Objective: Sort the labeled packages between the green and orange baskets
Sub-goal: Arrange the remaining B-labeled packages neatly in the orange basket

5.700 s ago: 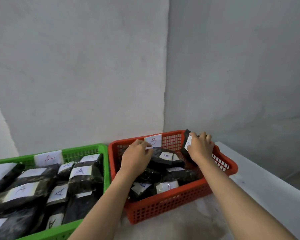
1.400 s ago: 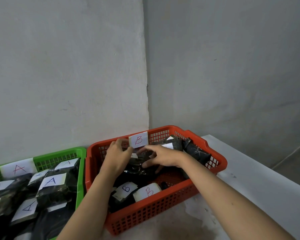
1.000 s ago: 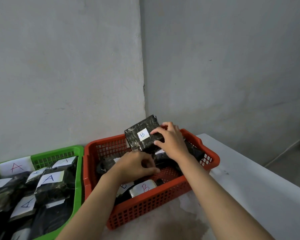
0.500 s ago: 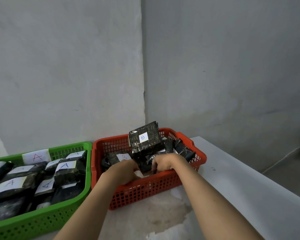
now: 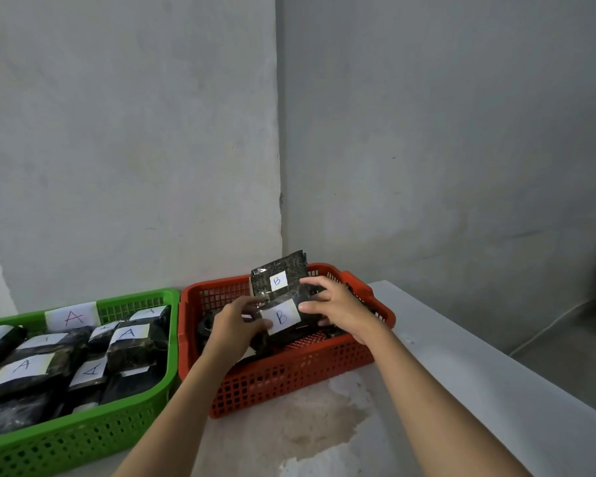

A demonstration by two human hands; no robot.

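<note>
A blue "B" stands on the white label of the upright packet (image 5: pixel 278 275) at the back of the orange basket (image 5: pixel 289 376). Another blue "B" is on the label of the held packet (image 5: pixel 282 316). A red "A" marks the tag (image 5: pixel 72 316) on the green basket (image 5: pixel 83 432); blue "A"s mark packets inside (image 5: pixel 128 333), (image 5: pixel 24 366).

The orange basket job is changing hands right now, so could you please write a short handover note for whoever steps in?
Left hand: grips the left edge of a dark foil package with a white B label, over the orange plastic mesh basket.
Right hand: fingers curled at the same package's right edge.
Another dark B-labelled package stands upright at the orange basket's back wall.
Green plastic mesh basket, to the left: holds dark packages with white A labels.
Done: every readable label matches its basket.
Left: set the held B package down in the orange basket; check the partly hidden packages beneath.
</note>
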